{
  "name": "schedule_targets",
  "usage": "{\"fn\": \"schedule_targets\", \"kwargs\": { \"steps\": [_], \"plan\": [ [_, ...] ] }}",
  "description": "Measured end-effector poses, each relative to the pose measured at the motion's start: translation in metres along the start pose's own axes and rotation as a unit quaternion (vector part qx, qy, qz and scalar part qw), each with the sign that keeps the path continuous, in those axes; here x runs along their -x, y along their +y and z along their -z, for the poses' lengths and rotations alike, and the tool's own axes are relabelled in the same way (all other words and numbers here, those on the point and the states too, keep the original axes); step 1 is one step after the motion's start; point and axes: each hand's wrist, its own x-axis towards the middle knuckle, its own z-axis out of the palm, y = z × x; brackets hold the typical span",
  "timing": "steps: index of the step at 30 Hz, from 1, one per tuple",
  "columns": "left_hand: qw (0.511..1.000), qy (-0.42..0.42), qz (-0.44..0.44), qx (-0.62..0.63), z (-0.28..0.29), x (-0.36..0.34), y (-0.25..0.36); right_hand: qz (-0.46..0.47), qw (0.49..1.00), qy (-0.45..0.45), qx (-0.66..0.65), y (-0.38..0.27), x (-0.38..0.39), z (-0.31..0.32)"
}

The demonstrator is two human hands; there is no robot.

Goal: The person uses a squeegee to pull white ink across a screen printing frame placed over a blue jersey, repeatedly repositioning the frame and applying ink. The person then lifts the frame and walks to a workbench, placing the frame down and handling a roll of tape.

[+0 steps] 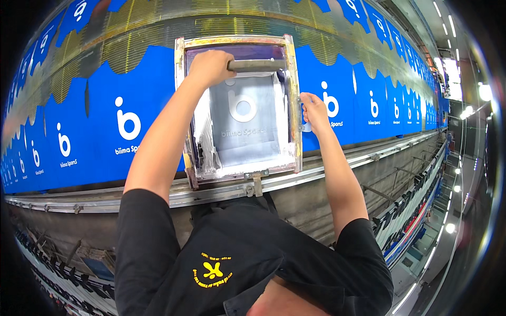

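Observation:
A screen-printing frame (293,150) lies across a row of blue cloth pieces, its mesh showing a light logo with white ink (211,158) smeared round the edges. My left hand (210,66) is wrapped round a squeegee (255,65) near the top of the screen. My right hand (312,110) is closed on the frame's right side, around a handle or edge that is partly hidden by my fingers. A metal clamp (257,184) sits at the frame's front edge.
Blue printed cloth pieces (84,142) run along a long bench to both sides, with yellowish bare bench (142,26) between rows. A metal rail (353,161) borders the near edge. Racks and machinery lie beyond it, with ceiling lights (450,227) toward the right.

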Motion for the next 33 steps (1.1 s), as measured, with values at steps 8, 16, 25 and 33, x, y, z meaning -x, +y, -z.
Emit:
{"fn": "schedule_targets", "kwargs": {
  "steps": [8,16,25,33],
  "plan": [
    [0.980,0.184,-0.054,0.046,-0.100,0.188,0.065,0.040,0.999,0.004,-0.035,-0.031,0.005,-0.003],
    [0.977,0.203,-0.058,0.021,-0.120,0.285,0.082,0.172,0.975,0.116,-0.076,-0.029,0.032,-0.034],
    [0.993,0.096,0.063,-0.024,-0.033,0.371,-0.078,0.228,0.964,0.068,-0.116,0.019,0.077,-0.253],
    [0.999,0.028,0.015,-0.011,0.021,0.412,-0.192,0.147,0.981,0.108,0.072,0.012,0.110,-0.370]
  ]
}}
